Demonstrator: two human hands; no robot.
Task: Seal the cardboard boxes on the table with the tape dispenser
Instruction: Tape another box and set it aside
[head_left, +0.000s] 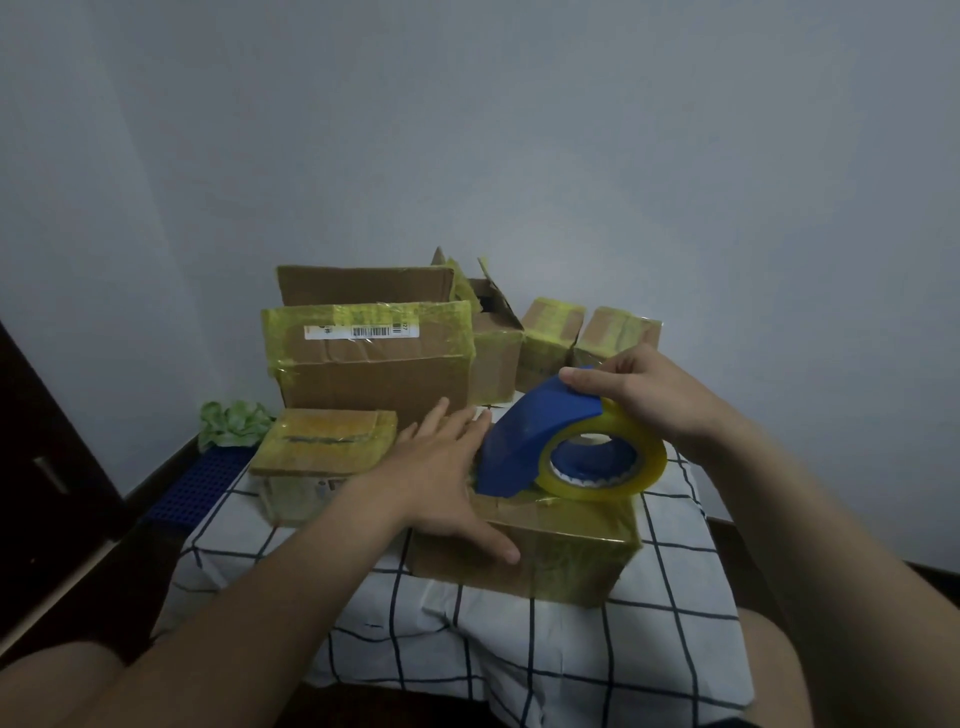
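Observation:
A cardboard box (561, 561) wrapped in yellowish tape sits at the near middle of the table. My left hand (441, 467) lies flat on its top with straight fingers and the thumb down its front side. A blue tape dispenser (524, 431) with a roll of clear yellowish tape (613, 483) rests its front edge on the box top. My right hand (644, 389) grips the dispenser from above, fingers curled over its blue shell.
The table wears a white cloth with a dark grid (467, 639). A flat taped box (322, 447) lies at the left, a large taped box (374, 358) behind it, an open-flapped box (493, 332) and two small taped boxes (550, 327) at the back. Green crumpled material (228, 421) and a blue crate (208, 478) sit left.

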